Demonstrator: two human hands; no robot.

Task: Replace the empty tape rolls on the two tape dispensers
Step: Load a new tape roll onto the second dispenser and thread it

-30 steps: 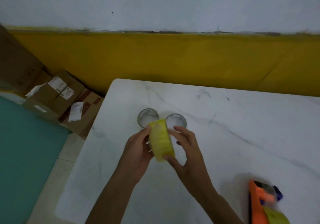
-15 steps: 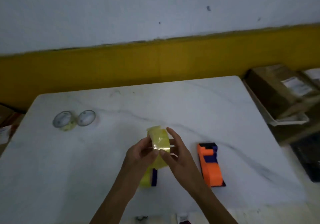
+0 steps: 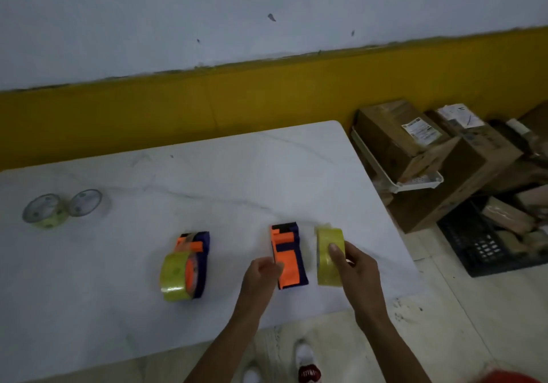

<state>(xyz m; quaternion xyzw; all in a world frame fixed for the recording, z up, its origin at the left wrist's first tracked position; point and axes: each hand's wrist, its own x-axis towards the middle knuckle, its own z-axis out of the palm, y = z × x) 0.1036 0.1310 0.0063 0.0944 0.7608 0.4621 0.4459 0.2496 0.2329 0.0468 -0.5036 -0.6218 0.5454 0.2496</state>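
Two orange and blue tape dispensers lie on the white marble table point(image 3: 207, 181). The left dispenser point(image 3: 194, 259) carries a yellow tape roll point(image 3: 173, 276) on its near end. The right dispenser point(image 3: 287, 256) has no roll on it. My right hand point(image 3: 354, 267) holds a second yellow tape roll point(image 3: 327, 256) upright just right of that dispenser. My left hand point(image 3: 262, 273) touches the dispenser's left side with curled fingers; whether it grips it is unclear. Two nearly empty clear rolls point(image 3: 44, 210) point(image 3: 86, 203) sit at the table's far left.
Cardboard boxes point(image 3: 415, 151) and a white tray point(image 3: 415, 184) are stacked on the floor right of the table. A black crate point(image 3: 480, 243) sits below them. A yellow wall band point(image 3: 237, 95) runs behind the table. My shoes point(image 3: 307, 362) show under the near edge.
The view swung right. My hands carried the yellow roll from the table's middle to beside the right dispenser. The left hand let go of the roll and went to the dispenser.
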